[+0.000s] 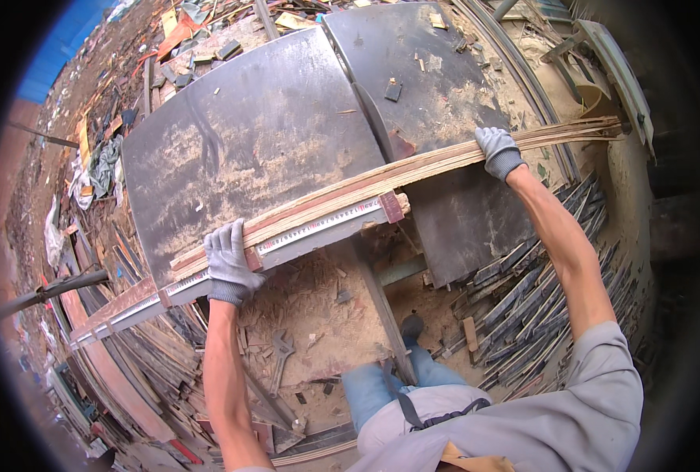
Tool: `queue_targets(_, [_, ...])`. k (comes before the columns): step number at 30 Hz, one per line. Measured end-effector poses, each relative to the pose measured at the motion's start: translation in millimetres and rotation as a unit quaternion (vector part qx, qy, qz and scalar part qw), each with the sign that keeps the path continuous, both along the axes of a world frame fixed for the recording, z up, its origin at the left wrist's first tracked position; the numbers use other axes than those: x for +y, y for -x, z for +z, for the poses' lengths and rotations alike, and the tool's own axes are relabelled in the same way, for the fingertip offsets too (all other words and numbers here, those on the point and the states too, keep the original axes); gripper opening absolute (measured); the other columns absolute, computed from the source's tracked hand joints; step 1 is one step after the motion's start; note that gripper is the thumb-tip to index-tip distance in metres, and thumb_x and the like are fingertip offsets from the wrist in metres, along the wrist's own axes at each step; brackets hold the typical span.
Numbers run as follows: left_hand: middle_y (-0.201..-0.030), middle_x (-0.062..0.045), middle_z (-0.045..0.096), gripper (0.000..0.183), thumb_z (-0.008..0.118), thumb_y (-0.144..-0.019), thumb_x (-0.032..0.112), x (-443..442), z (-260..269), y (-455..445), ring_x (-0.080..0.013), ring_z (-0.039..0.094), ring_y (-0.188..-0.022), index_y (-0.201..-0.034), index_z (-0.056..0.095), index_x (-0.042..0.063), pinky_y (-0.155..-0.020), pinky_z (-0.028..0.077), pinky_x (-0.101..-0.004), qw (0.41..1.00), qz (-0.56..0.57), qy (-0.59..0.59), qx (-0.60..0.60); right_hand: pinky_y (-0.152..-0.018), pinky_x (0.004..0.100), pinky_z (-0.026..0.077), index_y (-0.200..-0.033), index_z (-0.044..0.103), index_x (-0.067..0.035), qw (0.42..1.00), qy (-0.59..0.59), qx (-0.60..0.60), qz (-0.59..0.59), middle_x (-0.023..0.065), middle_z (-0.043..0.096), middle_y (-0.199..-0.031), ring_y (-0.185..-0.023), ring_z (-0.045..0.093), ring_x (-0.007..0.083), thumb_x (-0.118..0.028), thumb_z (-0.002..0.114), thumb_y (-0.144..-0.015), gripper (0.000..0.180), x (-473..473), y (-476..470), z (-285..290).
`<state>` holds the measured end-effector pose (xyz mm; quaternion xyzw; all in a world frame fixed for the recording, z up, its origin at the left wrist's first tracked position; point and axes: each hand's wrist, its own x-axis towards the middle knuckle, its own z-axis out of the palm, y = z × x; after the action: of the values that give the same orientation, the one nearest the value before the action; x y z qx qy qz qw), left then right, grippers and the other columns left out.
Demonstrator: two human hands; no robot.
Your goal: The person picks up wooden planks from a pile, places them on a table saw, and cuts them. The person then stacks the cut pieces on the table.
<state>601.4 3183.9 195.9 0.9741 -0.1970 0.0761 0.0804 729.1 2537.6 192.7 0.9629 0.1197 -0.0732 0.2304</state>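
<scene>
A stack of long wood strips (pixel 320 203), seemingly plywood, lies slanting across a metal saw table (pixel 255 106). My gloved left hand (pixel 230 259) grips the stack near its left end, beside a fence rail with a measuring tape (pixel 320 227) fixed along it. My gloved right hand (pixel 496 150) is closed over the stack further right, where the strips run on past the table. Behind the strips, a circular saw blade (pixel 371 118) stands up through the table slot, close to their far edge. Whether it spins, I cannot tell. My fingers' undersides are hidden.
Sawdust and offcuts (pixel 393 89) litter the tabletop. Below the rail an adjustable wrench (pixel 281 360) lies on a sawdust-covered board. Piles of wood strips lie at right (pixel 527 312) and at left (pixel 149 377). A metal bar (pixel 54 292) juts in from the left.
</scene>
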Motion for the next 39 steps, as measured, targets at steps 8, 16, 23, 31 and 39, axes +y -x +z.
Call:
queue_targets(8, [-0.129, -0.018, 0.051, 0.108, 0.084, -0.053, 0.031, -0.7, 0.5, 3.4, -0.038, 0.051, -0.121, -0.149, 0.042, 0.004, -0.11, 0.036, -0.0547, 1.0, 0.002, 0.012, -0.007, -0.092, 0.0449, 0.052, -0.121, 0.058, -0.007, 0.997, -0.056, -0.04, 0.031, 0.0131, 0.066, -0.105, -0.102, 0.066, 0.0338, -0.003, 0.069, -0.076, 0.047, -6.6, -1.5, -8.5])
queue_targets(16, [-0.131, -0.017, 0.053, 0.108, 0.074, -0.052, 0.024, -7.8, 20.7, -1.7, -0.0368, 0.052, -0.125, -0.152, 0.041, 0.003, -0.114, 0.034, -0.0544, 0.999, 0.018, 0.004, 0.049, -0.093, 0.0439, 0.053, -0.113, 0.059, -0.009, 0.998, -0.038, 0.027, 0.038, 0.0118, 0.068, -0.104, -0.105, 0.068, 0.0313, -0.007, 0.067, -0.083, 0.032, -8.5, -20.6, -0.2])
queue_targets(23, [-0.127, -0.017, 0.054, 0.1, 0.072, -0.055, 0.02, -1.7, 10.9, -11.6, -0.0366, 0.053, -0.121, -0.149, 0.044, 0.003, -0.113, 0.035, -0.0531, 1.0, 0.009, 0.017, 0.005, -0.095, 0.0441, 0.054, -0.115, 0.061, -0.008, 0.999, -0.03, 0.034, -0.01, 0.013, 0.069, -0.109, -0.108, 0.068, 0.0325, -0.004, 0.067, -0.081, 0.035, -1.0, -19.5, -1.7])
queue_targets(31, [-0.129, -0.019, 0.052, 0.105, 0.082, -0.057, 0.032, 1.5, 0.1, -6.2, -0.0385, 0.051, -0.122, -0.149, 0.042, 0.003, -0.112, 0.035, -0.0549, 1.0, -0.004, 0.007, -0.007, -0.093, 0.0449, 0.056, -0.115, 0.06, -0.008, 0.999, -0.042, -0.003, -0.009, 0.0145, 0.071, -0.107, -0.106, 0.07, 0.034, -0.004, 0.07, -0.082, 0.035, 2.4, -6.8, -3.1])
queue_targets(39, [-0.129, -0.019, 0.052, 0.107, 0.083, -0.054, 0.034, 4.7, -5.1, -6.9, -0.0397, 0.051, -0.123, -0.148, 0.042, 0.003, -0.113, 0.035, -0.0543, 1.0, -0.002, 0.007, -0.012, -0.093, 0.0456, 0.056, -0.115, 0.059, -0.007, 0.998, -0.047, -0.024, 0.014, 0.0159, 0.07, -0.108, -0.107, 0.07, 0.0356, -0.004, 0.069, -0.083, 0.034, 4.0, -14.9, -1.7])
